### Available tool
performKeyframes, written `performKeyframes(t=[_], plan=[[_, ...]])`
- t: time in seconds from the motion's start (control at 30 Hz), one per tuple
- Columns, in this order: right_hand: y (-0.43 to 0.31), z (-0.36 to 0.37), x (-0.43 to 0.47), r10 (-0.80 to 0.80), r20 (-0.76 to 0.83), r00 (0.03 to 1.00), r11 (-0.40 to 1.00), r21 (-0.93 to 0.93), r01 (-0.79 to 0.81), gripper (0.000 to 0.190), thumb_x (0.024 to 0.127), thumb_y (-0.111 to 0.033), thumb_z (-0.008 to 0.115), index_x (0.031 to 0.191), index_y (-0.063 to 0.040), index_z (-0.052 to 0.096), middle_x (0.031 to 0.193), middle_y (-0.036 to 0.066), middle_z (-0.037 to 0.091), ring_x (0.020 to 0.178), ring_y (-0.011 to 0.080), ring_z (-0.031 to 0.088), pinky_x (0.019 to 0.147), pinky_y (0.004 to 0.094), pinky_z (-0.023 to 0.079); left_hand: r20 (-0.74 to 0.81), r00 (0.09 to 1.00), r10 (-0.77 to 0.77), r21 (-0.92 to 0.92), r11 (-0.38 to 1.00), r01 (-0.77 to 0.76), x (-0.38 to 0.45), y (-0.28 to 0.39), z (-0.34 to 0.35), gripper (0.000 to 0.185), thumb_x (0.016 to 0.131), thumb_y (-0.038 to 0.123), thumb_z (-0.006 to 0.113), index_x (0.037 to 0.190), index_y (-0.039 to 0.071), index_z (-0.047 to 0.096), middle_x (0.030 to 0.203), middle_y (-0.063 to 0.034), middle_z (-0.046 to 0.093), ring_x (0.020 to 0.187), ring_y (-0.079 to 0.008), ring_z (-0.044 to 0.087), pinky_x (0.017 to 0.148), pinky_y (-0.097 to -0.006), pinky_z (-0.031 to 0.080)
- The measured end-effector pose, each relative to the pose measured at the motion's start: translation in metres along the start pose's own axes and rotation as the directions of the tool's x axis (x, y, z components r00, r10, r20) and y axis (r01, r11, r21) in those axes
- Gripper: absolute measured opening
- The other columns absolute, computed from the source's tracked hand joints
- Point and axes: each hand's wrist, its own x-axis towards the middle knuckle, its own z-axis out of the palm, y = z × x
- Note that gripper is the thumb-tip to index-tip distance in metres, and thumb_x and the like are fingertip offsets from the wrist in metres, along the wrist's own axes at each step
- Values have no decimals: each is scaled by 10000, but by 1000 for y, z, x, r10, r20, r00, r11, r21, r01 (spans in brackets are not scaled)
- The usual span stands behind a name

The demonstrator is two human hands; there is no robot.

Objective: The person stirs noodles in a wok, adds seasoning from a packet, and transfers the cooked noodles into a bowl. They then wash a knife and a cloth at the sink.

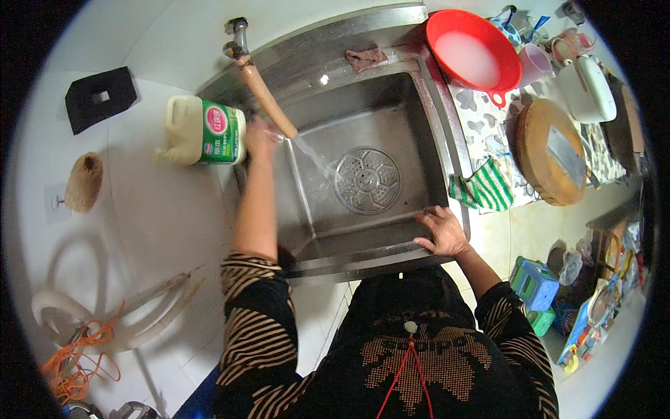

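Observation:
A stainless steel sink [361, 125] lies before me, with a round perforated drain strainer [367, 179] on its floor. Water [314, 156] runs into it from a tan hose [268, 99] fitted on the wall tap [238, 39]. My left hand [261, 137], blurred by motion, is at the sink's left side, between the hose's end and a plastic jug [180, 128] with a green label. Whether its fingers hold anything is not clear. With fingers spread, my right hand [442, 230] rests on the front right rim of the sink and holds nothing.
A brown cloth [365, 59] lies on the back ledge. To the right are a red basin [445, 26] of cloudy water, a striped cloth [489, 186], and a round wooden board [534, 152] bearing a cleaver [565, 154]. Orange cord [78, 361] hangs at left.

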Motion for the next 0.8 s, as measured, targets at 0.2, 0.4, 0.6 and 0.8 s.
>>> performKeyframes(t=[0.2, 0.4, 0.6, 0.8], plan=[[-1, -1, 2, -39, -33, 999, 998, -43, 38, 576, 811, -526, 576, 1124, -42, 583, 976, 119, 635, 976, 289, 520, 844, 400, 402, 139, 949, -284, 56, 959, 279, -28, -151, -5, 250, 854, 208, 660, 1006, 24, 587, 741, -41, 534, 601, -172, 548, 511, -292, 499], [4, 3, 2, -57, -53, 997, 998, -8, 56, 552, 808, -518, 580, 1112, -57, 595, 954, 109, 640, 970, 280, 519, 848, 394, 399, 54, 984, -167, -134, 976, 173, -12, -122, 21, 195, 879, 191, 623, 982, 29, 589, 594, 9, 386, 430, -108, 379, 382, -214, 359], [1, 4, 4, -48, -39, 998, 998, -33, 47, 494, 810, -478, 600, 1075, -61, 615, 917, 96, 640, 916, 269, 517, 800, 384, 394, 380, 914, -139, 84, 990, 116, -22, -97, 8, 194, 906, 91, 495, 1057, -7, 568, 733, -70, 555, 667, -223, 578, 570, -281, 484], [-3, 13, 10, 69, 61, 996, 991, -119, -62, 442, 847, -416, 606, 1113, -63, 604, 975, 112, 635, 932, 259, 545, 798, 374, 417, 383, 923, 35, -56, 998, -14, -72, -104, -5, 258, 876, 74, 441, 1059, 8, 610, 1120, -161, 615, 1084, -240, 557, 891, -373, 463]])
